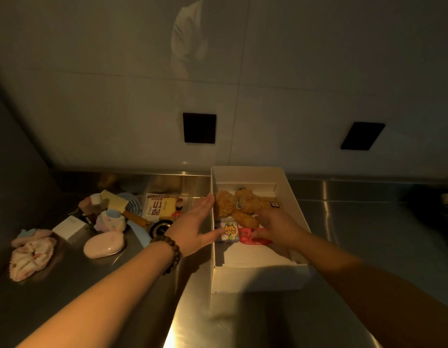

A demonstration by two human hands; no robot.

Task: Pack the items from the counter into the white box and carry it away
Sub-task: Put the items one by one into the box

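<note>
Your white box (258, 277) sits right of centre on the steel surface (355, 222), with a brown plush bear (243, 204) at its far end and a small cartoon packet (230, 231) beside a red packet (245, 236) in the middle. Your right hand (278, 228) reaches into the box, fingers curled onto the red packet. Your left hand (195, 226), spread flat, rests against the box's left wall. At the left of the frame lie a pink oval case (104, 244), a milk carton (159, 205) and a scrunchie (31, 257).
</note>
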